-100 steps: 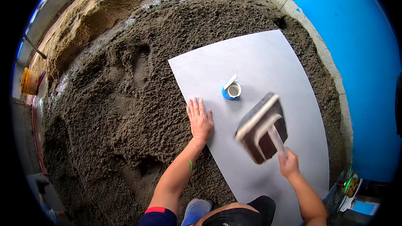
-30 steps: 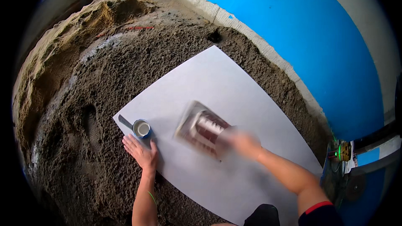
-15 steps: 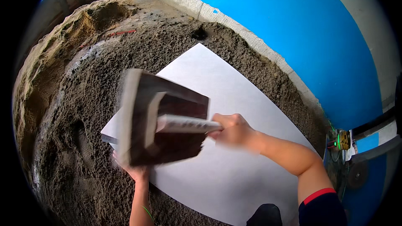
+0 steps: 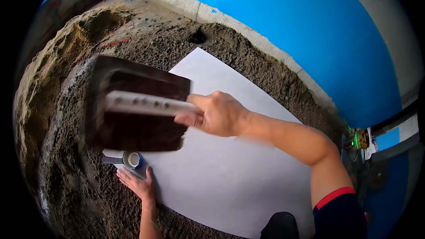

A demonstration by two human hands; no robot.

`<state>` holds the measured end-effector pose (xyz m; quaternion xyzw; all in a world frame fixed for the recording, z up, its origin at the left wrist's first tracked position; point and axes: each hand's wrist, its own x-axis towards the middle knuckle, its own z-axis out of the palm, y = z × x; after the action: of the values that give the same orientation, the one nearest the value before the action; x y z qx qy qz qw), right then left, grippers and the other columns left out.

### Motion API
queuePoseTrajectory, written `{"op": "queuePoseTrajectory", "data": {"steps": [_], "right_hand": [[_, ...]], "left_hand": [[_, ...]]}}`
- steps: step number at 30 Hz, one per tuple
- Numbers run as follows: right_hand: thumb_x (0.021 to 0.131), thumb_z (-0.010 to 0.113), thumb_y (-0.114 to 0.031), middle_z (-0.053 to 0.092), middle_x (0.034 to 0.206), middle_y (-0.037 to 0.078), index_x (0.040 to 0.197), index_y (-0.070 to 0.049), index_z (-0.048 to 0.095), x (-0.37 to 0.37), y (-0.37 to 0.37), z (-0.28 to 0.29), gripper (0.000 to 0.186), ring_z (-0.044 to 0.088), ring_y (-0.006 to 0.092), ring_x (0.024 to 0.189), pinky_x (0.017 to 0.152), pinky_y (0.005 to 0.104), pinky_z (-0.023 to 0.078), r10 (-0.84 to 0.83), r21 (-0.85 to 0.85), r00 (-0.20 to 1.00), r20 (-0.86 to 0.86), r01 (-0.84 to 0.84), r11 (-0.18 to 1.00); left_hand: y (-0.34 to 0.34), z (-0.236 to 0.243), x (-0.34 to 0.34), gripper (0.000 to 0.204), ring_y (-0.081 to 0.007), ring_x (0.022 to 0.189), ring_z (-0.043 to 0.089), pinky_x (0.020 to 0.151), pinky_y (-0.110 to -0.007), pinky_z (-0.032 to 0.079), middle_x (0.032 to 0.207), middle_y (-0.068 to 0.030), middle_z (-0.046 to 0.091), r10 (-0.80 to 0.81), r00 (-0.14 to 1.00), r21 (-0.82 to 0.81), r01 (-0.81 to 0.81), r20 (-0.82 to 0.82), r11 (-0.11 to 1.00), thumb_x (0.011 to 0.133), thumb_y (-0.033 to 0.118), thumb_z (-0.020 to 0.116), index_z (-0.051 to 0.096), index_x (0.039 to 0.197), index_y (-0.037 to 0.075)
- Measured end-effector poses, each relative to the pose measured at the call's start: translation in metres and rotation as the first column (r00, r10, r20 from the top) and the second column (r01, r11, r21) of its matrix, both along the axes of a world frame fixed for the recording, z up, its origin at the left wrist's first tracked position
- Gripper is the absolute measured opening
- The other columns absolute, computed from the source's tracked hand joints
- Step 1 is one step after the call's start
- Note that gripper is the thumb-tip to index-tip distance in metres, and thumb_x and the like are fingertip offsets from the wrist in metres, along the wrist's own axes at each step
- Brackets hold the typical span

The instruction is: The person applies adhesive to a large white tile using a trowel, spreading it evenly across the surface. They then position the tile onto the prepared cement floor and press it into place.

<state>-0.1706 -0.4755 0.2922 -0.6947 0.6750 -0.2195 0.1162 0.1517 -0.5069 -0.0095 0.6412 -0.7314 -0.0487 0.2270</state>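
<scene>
A big white tile or panel point(image 4: 221, 75) lies on a bed of loose, crumbly mortar point(image 4: 48, 150). My right hand point(image 4: 221, 114) is closed round the end of the pale, perforated handle of a broad flat tamper point(image 4: 146, 135). Its brown rectangular head is motion-blurred and held above the panel's left side, hiding part of it. My left hand point(image 4: 139, 185) is spread, palm down, at the panel's near left edge. Just beyond its fingers sits a small round device point(image 4: 133, 160) with a white centre and blue rim; a grey band beside it reaches the panel's corner.
A blue wall point(image 4: 283, 22) with a rough pale base strip point(image 4: 239, 28) bounds the far and right sides. At right stands a yellow laser level point(image 4: 364, 142) with a green light. Heaped sand point(image 4: 48, 57) rises at far left. My dark-clad knee point(image 4: 281, 225) is at the bottom.
My right hand has moved the tamper leftward and somewhat upward in view. The round device beside my left hand, hidden before, now shows. My left hand remains at the panel's edge.
</scene>
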Motion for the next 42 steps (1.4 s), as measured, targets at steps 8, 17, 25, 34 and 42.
{"op": "queuePoseTrajectory", "data": {"steps": [8, 17, 25, 34, 42], "right_hand": [[0.09, 0.047, -0.064, 0.061, 0.06, 0.021, 0.078, 0.006, 0.064, -0.158, 0.048, -0.173, 0.073, 0.065, 0.0297, 0.056, 0.061, 0.0419, 0.052, -0.779, 0.534, 0.621, -0.088, 0.69, 0.489], [0.092, 0.045, -0.063, 0.041, 0.05, 0.001, 0.066, -0.01, 0.048, -0.062, 0.121, -0.17, 0.06, 0.042, 0.015, 0.037, 0.036, 0.0334, 0.035, -0.815, 0.715, 0.533, 0.226, 0.478, 0.511], [0.092, 0.056, -0.051, 0.052, 0.056, 0.015, 0.077, -0.002, 0.054, 0.119, 0.139, -0.028, 0.051, 0.054, 0.0336, 0.047, 0.045, 0.0384, 0.043, 0.093, 0.311, 0.966, 0.241, -0.167, 0.936], [0.094, 0.051, -0.051, 0.058, 0.062, 0.023, 0.077, 0.006, 0.06, -0.065, 0.193, -0.167, 0.061, 0.061, 0.0338, 0.058, 0.056, 0.0444, 0.045, -0.646, 0.519, 0.735, -0.204, 0.641, 0.566], [0.095, 0.048, -0.053, 0.039, 0.051, 0.01, 0.07, -0.003, 0.045, 0.091, 0.103, -0.027, 0.056, 0.047, 0.0229, 0.039, 0.04, 0.0369, 0.034, -0.104, 0.233, 0.975, 0.198, 0.056, 0.971]], "left_hand": [[0.007, 0.0, -0.022, 0.111, -0.0471, 0.143, 0.008, 0.116, -0.056, 0.01, 0.152, -0.0323, 0.012, -0.015, 0.999, 0.017, 0.016, -0.044, 1.0, 0.075, 0.064, 0.067, 0.017, 0.149, -0.003], [-0.001, 0.013, -0.028, 0.086, -0.0482, 0.142, 0.012, 0.117, -0.052, 0.009, 0.15, -0.0361, 0.016, 0.006, 0.993, 0.045, -0.001, -0.121, 0.999, 0.081, 0.035, 0.062, 0.025, 0.143, -0.011], [-0.006, -0.04, 0.022, 0.069, -0.0498, 0.14, 0.018, 0.117, -0.052, 0.011, 0.146, -0.0374, 0.024, 0.07, 0.991, -0.188, -0.09, -0.11, 0.978, 0.082, 0.017, 0.051, 0.029, 0.141, -0.012], [0.004, 0.012, -0.031, 0.066, -0.0523, 0.138, 0.019, 0.117, -0.052, 0.01, 0.144, -0.0398, 0.025, 0.002, 0.972, -0.021, -0.007, -0.236, 1.0, 0.081, 0.015, 0.05, 0.032, 0.137, -0.014], [0.0, -0.008, 0.004, 0.066, -0.0526, 0.138, 0.018, 0.117, -0.052, 0.011, 0.143, -0.0406, 0.026, 0.009, 0.972, -0.058, -0.023, -0.233, 0.998, 0.081, 0.016, 0.051, 0.032, 0.137, -0.014]]}}
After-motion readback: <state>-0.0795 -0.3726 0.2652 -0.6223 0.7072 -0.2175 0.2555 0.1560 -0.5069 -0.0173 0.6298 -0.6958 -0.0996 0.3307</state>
